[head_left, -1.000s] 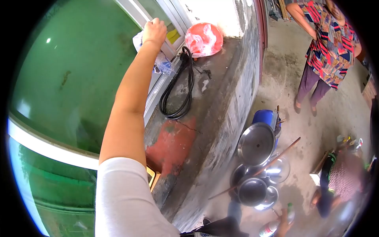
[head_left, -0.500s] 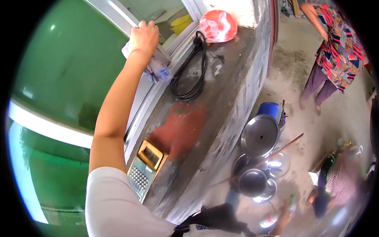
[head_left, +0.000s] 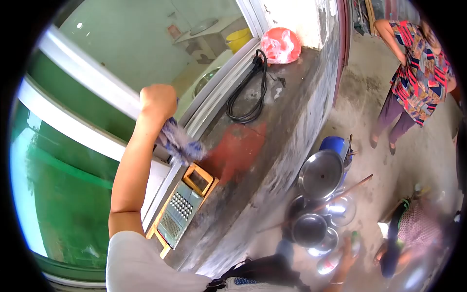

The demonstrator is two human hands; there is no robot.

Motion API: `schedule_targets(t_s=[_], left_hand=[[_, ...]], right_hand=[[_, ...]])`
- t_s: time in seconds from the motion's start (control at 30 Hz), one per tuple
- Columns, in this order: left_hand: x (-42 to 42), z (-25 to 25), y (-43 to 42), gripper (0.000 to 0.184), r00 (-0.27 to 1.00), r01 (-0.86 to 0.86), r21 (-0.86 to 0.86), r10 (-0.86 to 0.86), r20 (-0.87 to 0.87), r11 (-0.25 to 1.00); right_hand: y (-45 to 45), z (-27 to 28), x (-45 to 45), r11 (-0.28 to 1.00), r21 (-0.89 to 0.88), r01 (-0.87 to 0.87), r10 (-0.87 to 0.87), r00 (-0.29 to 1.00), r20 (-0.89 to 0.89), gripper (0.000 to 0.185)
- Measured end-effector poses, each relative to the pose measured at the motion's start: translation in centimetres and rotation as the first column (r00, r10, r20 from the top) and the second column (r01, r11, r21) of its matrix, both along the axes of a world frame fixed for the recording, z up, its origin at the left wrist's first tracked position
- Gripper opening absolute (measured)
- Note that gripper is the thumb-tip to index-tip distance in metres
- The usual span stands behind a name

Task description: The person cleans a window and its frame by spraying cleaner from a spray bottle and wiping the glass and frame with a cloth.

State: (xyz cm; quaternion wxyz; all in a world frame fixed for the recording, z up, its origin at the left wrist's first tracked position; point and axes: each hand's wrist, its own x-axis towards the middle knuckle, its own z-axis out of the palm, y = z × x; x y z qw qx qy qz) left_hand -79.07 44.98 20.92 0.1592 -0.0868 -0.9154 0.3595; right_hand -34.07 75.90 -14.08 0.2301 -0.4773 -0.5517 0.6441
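Window glass stands beyond the left hand, closed on a cloth at the frame; the right hand grips a blurred bottle

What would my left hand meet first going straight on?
Your left hand points into the white-framed window. The way looks free, though depth is unclear and I can't tell whether clear glass closes it.

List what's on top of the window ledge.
Black cable, red round item, wood-framed grater. The ledge beneath the grater is covered; can't tell what's there.
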Motion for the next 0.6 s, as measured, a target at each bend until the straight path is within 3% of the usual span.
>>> schedule_targets(t_s=[0.03, 0.1, 0.13, 0.2, 0.3, 0.37, 0.43, 0.53, 0.6], left_hand=[[-0.1, 0.3, 0.7, 0.013, 0.999, -0.016, 0.021, 0.016, 0.032, 1.000], [0.8, -0.9, 2.8, 0.012, 0.979, 0.163, -0.054, -0.168, -0.116, 0.985], [1.0, -0.7, 4.5, 0.012, 0.984, 0.176, 0.073, -0.173, -0.037, 0.982], [-1.8, -2.5, 5.6, 0.015, 0.892, 0.419, 0.001, -0.412, -0.184, 0.908], [-7.7, -4.1, 7.7, 0.019, 0.798, 0.557, -0.103, -0.565, -0.208, 0.824], [-11.0, -5.5, 8.9, 0.021, 0.789, 0.565, -0.111, -0.575, -0.218, 0.818], [-13.7, -6.5, 10.0, 0.022, 0.779, 0.576, -0.115, -0.586, -0.225, 0.809], [-16.5, -7.4, 10.9, 0.024, 0.844, 0.477, -0.166, -0.503, -0.187, 0.863], [-18.1, -8.2, 11.1, 0.025, 0.878, 0.429, -0.147, -0.449, -0.167, 0.892]], right_hand=[[0.2, -0.3, -0.3, 1.000, -0.027, 0.013, -0.013, 1.000, 0.018, 0.037], [0.2, -0.7, -0.5, 0.999, -0.019, 0.047, -0.047, 0.999, 0.024, 0.040], [0.2, -0.9, -0.5, 0.997, -0.008, 0.078, -0.078, 0.996, 0.038, 0.042], [0.5, -1.8, -0.6, 0.995, 0.010, 0.102, -0.102, 0.995, 0.022, 0.043], [0.8, -1.6, -0.3, 0.996, -0.005, 0.092, -0.091, 0.996, 0.023, 0.043], [0.6, -1.7, -0.3, 0.997, -0.042, 0.064, -0.063, 0.997, 0.039, 0.043], [0.3, -2.4, 0.1, 0.982, -0.049, 0.184, -0.183, 0.983, 0.020, 0.044], [0.8, -5.8, 2.5, 0.972, -0.086, 0.219, -0.202, 0.964, 0.172, 0.039], [0.5, -4.9, 1.9, 0.973, -0.048, 0.226, -0.217, 0.964, 0.153, 0.035]])
